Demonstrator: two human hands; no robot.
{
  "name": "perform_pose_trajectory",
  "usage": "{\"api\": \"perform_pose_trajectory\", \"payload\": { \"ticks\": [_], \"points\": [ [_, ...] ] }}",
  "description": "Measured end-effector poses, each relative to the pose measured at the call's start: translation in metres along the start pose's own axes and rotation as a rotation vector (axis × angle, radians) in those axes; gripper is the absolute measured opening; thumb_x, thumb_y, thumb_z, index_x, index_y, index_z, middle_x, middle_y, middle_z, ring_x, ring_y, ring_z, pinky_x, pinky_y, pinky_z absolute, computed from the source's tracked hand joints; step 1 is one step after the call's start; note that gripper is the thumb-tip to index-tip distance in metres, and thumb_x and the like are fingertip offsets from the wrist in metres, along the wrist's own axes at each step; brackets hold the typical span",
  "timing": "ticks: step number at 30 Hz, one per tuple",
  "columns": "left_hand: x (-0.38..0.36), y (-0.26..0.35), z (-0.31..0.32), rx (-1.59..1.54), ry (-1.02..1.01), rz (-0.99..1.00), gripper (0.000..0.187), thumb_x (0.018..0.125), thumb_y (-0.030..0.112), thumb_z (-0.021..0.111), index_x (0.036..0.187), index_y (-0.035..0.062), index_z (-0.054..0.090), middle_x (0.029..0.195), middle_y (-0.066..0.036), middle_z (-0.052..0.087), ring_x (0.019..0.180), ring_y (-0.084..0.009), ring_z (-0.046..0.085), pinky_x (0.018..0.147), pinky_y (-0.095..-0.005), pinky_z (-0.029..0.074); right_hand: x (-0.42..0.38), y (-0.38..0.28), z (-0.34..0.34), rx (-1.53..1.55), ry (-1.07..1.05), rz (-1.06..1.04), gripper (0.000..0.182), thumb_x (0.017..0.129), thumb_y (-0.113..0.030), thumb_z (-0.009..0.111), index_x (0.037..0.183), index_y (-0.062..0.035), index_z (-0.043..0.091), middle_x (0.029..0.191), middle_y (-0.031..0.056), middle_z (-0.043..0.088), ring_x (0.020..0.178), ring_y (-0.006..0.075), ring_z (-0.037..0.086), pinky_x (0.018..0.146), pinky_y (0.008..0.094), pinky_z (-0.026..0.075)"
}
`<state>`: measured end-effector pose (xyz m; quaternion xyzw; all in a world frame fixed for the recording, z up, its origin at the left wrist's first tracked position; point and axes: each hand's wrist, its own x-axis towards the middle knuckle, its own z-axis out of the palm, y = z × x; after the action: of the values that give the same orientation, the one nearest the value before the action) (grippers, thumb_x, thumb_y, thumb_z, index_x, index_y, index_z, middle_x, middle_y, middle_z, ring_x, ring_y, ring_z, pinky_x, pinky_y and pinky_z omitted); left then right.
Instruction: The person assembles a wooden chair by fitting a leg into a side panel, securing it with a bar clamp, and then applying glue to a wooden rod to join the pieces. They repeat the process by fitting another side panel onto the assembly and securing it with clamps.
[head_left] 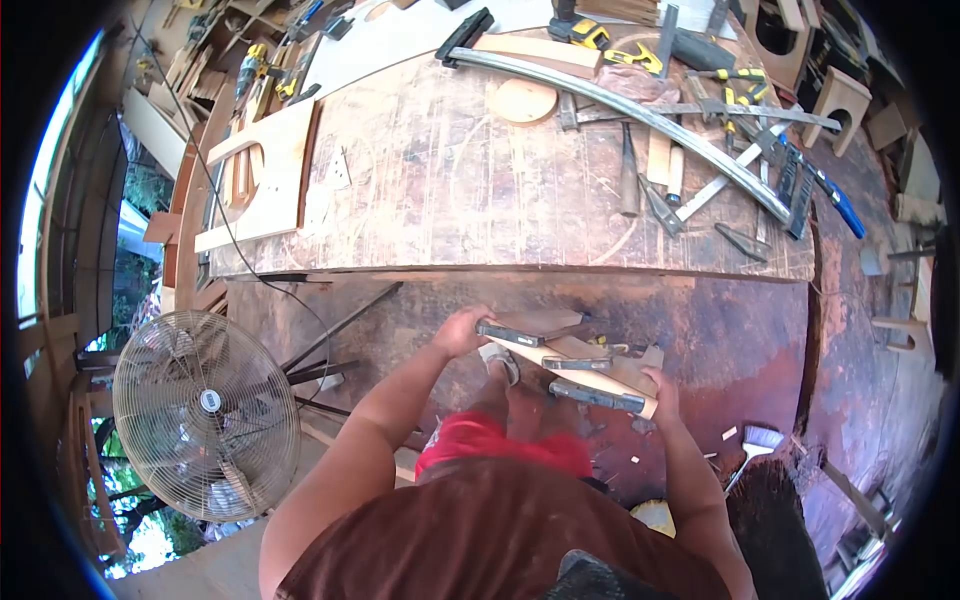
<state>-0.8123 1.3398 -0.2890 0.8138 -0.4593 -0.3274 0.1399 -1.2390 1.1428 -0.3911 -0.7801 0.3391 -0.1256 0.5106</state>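
Low in front of my body, both hands hold a light wooden piece (598, 379) with several dark, clamp-like bars (597, 396) across it. My left hand (463, 332) is closed at its left end, beside the uppermost dark bar. At the right end, my right hand (661, 394) grips the edge of the wood. Some fingers are hidden behind the piece, and the exact kind of bars cannot be made out. The piece hangs above the floor, short of the workbench's (420, 200) front edge.
On the bench lie a long bar clamp (620, 105), a round wooden disc (524, 101), a chisel-like tool (629, 185) and a cut-out wooden panel (262, 180). A large fan (208, 402) stands at left, its cable (232, 225) crossing the panel. A brush (760, 440) is at lower right.
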Motion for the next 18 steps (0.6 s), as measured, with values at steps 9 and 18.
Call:
{"api": "perform_pose_trajectory", "payload": {
  "ticks": [9, 18],
  "points": [
    [0.002, -0.003, -0.024, -0.06, -0.041, 0.06, 0.035, 0.073, 0.013, 0.075, 0.106, 0.0105, 0.067, 0.103, -0.013, 0.07, 0.1, -0.035, 0.065, 0.088, -0.0421, 0.052, 0.013, -0.019, -0.007, 0.23, 0.054, 0.085, 0.027, 0.077, -0.007, 0.073, 0.104, -0.004, 0.069, 0.105, 0.0131, 0.071, 0.096, 0.0212, 0.068, 0.086, 0.0318, 0.051],
    [-0.043, 0.083, -0.156, -0.188, -0.148, 0.186, 0.038, 0.071, 0.015, 0.078, 0.106, 0.0046, 0.066, 0.088, -0.011, 0.071, 0.079, -0.019, 0.068, 0.073, -0.0337, 0.053, -0.016, -0.248, -0.136, -0.168, 0.001, 0.093, 0.038, 0.068, -0.017, 0.085, 0.101, -0.0065, 0.07, 0.094, 0.0129, 0.072, 0.086, 0.0264, 0.071, 0.077, 0.0351, 0.054]
  ]
}}
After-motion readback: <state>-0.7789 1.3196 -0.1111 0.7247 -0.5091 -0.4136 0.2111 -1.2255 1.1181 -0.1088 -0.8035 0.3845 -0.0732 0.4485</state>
